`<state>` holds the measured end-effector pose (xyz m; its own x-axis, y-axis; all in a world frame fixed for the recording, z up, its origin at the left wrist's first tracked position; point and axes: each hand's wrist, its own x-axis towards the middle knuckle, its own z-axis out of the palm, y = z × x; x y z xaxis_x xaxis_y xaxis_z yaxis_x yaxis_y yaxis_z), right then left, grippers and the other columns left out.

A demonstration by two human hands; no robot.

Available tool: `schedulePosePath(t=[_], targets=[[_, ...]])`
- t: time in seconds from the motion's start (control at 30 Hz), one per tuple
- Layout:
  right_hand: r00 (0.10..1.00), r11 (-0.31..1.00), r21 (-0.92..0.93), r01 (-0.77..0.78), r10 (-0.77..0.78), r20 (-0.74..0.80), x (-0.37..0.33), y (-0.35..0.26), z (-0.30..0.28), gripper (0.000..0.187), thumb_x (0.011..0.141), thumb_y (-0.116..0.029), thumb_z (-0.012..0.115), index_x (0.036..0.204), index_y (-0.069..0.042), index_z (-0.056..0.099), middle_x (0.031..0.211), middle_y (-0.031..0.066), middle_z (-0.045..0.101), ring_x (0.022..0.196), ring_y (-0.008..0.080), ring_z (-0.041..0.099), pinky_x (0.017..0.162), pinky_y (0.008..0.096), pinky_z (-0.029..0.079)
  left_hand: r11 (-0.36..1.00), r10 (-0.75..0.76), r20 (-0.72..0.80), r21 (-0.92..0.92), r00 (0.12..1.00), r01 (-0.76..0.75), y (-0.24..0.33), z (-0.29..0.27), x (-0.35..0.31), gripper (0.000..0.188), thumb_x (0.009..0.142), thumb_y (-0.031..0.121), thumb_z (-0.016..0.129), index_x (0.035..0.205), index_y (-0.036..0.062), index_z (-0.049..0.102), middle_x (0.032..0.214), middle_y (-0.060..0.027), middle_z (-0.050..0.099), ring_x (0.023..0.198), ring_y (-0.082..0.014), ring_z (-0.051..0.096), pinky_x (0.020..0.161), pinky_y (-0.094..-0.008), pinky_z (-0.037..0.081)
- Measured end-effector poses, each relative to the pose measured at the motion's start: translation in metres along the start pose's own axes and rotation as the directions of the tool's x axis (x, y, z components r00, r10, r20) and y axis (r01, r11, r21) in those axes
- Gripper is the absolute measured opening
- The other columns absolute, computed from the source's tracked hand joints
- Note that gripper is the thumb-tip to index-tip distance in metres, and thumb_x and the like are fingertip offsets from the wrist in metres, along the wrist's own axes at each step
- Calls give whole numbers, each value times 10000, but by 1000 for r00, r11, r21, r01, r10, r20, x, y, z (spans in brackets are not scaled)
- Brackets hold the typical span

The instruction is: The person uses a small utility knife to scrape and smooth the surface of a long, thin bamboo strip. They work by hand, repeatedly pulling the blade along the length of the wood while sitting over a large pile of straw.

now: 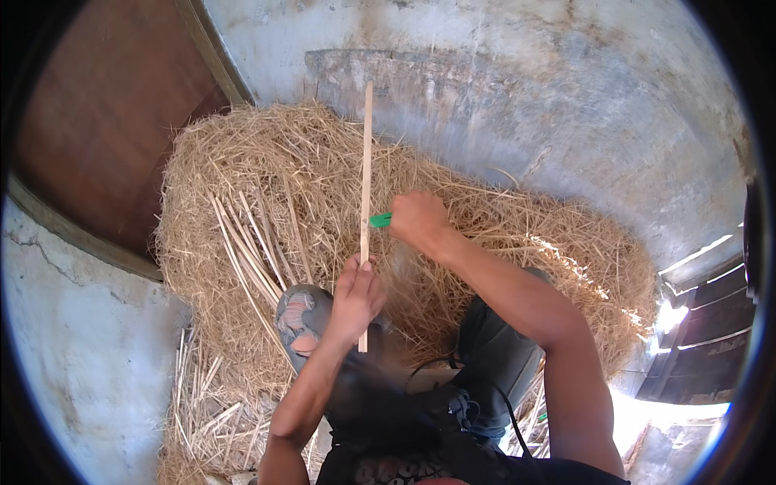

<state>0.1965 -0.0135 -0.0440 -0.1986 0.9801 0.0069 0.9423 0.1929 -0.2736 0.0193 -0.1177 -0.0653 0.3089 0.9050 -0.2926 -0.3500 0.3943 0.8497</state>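
Observation:
My left hand [358, 296] is closed around the lower part of a long, flat, pale strip of wood or bamboo [367, 162]. The strip stands nearly straight up in the picture, its lower end showing below my hand. To its right, my right hand [420, 218] is wrapped round a tool with a green end [380, 220]. That green end reaches the strip's right edge above my left hand; whether it touches cannot be made out. Its blade, if any, does not show, and my fingers hide the rest of the tool.
A big heap of dry straw or shavings [267, 153] lies before me. Several thin pale strips [250, 242] rest on it beside my left knee. Behind stands a worn grey-blue wall [566, 113], with a brown door [113, 121] at far left. A dark cable [511, 412] hangs near my right leg.

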Motion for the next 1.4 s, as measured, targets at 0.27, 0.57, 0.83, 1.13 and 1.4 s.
schedulePosePath(t=[0.27, 0.57, 0.83, 1.13, 1.4], targets=[[962, 993, 63, -102, 114, -248, 31, 28, -7, 149, 777, -147, 675, 745, -7, 713, 780, 240, 704, 715, 393, 718, 650, 499, 571, 994, 36, 39, 104, 999, -40, 8, 12, -24, 167, 1116, 242, 412, 1197, 106, 465, 626, 61, 308, 488, -45, 250, 437, -220, 240], [899, 958, 133, -252, 283, -334, 36, 64, -46, 142, 781, -127, 662, 793, -11, 743, 823, 233, 717, 779, 414, 722, 688, 496, 576, 985, -36, 179, 175, 983, 4, 4, -4, -90, 145, 1113, 198, 410, 1213, 98, 441, 647, 45, 320, 516, -44, 290, 467, -217, 265], [778, 897, 132, -423, 434, -454, 39, 115, -63, 173, 841, -140, 641, 892, -23, 758, 890, 220, 737, 847, 391, 738, 736, 475, 589, 951, -145, 277, 305, 950, 57, 5, -34, -148, 176, 1108, 117, 378, 1275, 63, 376, 659, 10, 344, 522, -77, 313, 492, -260, 298], [481, 593, 411, -692, 804, -350, 8, 219, -78, 217, 826, -155, 677, 963, -1, 745, 1025, 243, 739, 946, 397, 730, 815, 474, 587, 885, -278, -18, 383, 960, 264, -17, -123, -218, 178, 1046, 216, 525, 1180, 98, 529, 690, 14, 465, 555, -117, 439, 574, -294, 402], [686, 730, 256, -634, 683, -250, -6, 187, -82, 244, 809, -178, 692, 955, 10, 743, 1004, 218, 743, 942, 372, 728, 830, 445, 587, 979, -58, 149, 203, 987, 27, -2, -105, -193, 195, 1079, 233, 492, 1196, 78, 469, 600, 35, 375, 450, -69, 305, 451, -254, 288]])
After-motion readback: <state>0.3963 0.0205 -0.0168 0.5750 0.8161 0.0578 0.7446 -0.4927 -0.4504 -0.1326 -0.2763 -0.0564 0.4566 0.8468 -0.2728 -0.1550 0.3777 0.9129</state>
